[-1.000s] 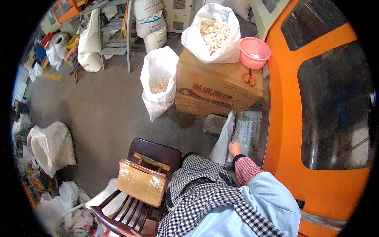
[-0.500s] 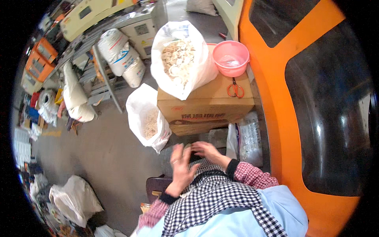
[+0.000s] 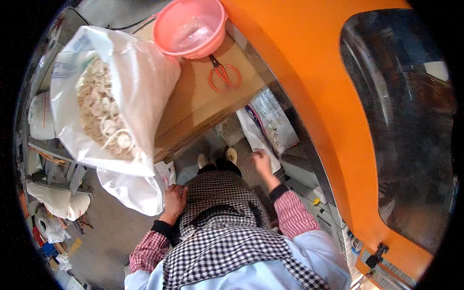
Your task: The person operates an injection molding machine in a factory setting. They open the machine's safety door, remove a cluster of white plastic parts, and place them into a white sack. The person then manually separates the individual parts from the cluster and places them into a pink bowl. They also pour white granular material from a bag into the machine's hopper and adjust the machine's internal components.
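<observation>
My left hand [image 3: 174,200] is low beside my checked apron [image 3: 217,203], next to the smaller white sack [image 3: 133,188]; its fingers look extended, and nothing shows in them. On the other side, my right hand [image 3: 262,163] is near the edge of a white plastic bag [image 3: 253,133]. Its fingers look curled but are smeared, so whether they hold anything is unclear. Ahead stands a large open white sack [image 3: 140,82] full of pale plastic pieces [image 3: 104,108]. Red-handled scissors [image 3: 223,75] lie on a cardboard box [image 3: 193,104], by a pink basin [image 3: 191,29] with something clear inside.
An orange machine panel [image 3: 314,82] with a dark window [image 3: 401,121] rises close on the right. A clear bag of small pieces [image 3: 274,121] stands between it and the box. My shoes [image 3: 231,155] show below on the floor. White rolls and bags [image 3: 63,200] lie at the far left.
My view has swung to the right and come nearer the box. My hands, close together before, are now apart on either side of my apron.
</observation>
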{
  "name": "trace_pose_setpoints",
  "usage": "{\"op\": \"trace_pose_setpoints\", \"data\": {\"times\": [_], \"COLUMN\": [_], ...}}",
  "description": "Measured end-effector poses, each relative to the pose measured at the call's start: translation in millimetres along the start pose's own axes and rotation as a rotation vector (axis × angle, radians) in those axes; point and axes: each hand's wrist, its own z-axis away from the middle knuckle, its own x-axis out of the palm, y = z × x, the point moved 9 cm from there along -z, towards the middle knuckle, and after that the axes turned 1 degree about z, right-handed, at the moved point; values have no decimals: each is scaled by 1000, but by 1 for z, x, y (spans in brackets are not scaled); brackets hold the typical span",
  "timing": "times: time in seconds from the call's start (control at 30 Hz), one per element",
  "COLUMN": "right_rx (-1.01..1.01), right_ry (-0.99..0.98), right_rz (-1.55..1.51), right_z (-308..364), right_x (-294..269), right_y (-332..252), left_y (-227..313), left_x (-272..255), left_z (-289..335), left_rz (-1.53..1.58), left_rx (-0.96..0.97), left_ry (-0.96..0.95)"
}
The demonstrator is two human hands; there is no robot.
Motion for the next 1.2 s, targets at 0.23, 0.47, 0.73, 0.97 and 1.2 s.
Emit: {"op": "trace_pose_setpoints", "data": {"times": [0.23,0.47,0.73,0.97,1.2], "right_rx": [123,174,193,-378,-487], "right_ry": [244,267,528,289,-190], "right_rz": [1224,1165,1065,91,-241], "right_z": [-154,-250,-237,-59,126], "right_x": [-110,-122,-140,-83,-1], "right_y": [192,238,194,-50,-345], "left_y": [-25,-50,-41,102,181], "left_x": [52,103,106,29,-127], "left_z": [-21,-48,-57,-65,-68], "left_rz": [165,95,211,425,884], "left_rx": [-33,-44,-76,118,167], "left_ry": [-120,-147,-145,-97,231]}}
